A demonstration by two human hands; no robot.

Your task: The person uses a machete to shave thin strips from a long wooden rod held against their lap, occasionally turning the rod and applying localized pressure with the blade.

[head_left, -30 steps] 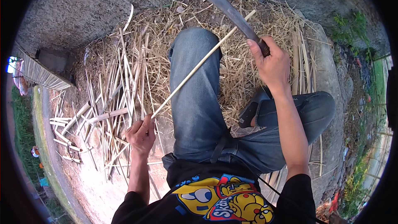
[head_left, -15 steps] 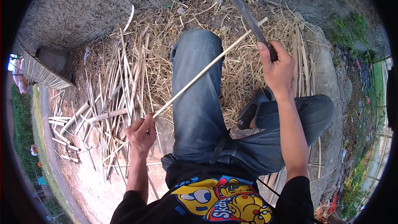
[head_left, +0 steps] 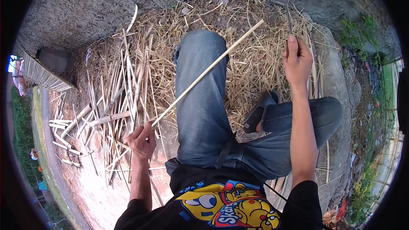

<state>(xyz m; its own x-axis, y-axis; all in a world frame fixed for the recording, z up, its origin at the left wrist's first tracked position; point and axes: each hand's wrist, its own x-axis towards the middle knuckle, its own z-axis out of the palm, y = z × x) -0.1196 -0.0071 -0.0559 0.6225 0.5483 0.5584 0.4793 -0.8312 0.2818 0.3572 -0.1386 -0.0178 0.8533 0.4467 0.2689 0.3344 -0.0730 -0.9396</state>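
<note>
One pale stick [head_left: 204,75] slants over the raised knee [head_left: 201,42], its near end pinched by fingers of the left hand [head_left: 142,142]; right of the knee, fingers of the right hand [head_left: 299,65] grip a knife [head_left: 286,8].

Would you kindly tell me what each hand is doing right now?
Left hand: closed, holding the near end of a long, pale, straight wooden stick.
Right hand: closed, holding a long, dark-handled, grey metal knife.
</note>
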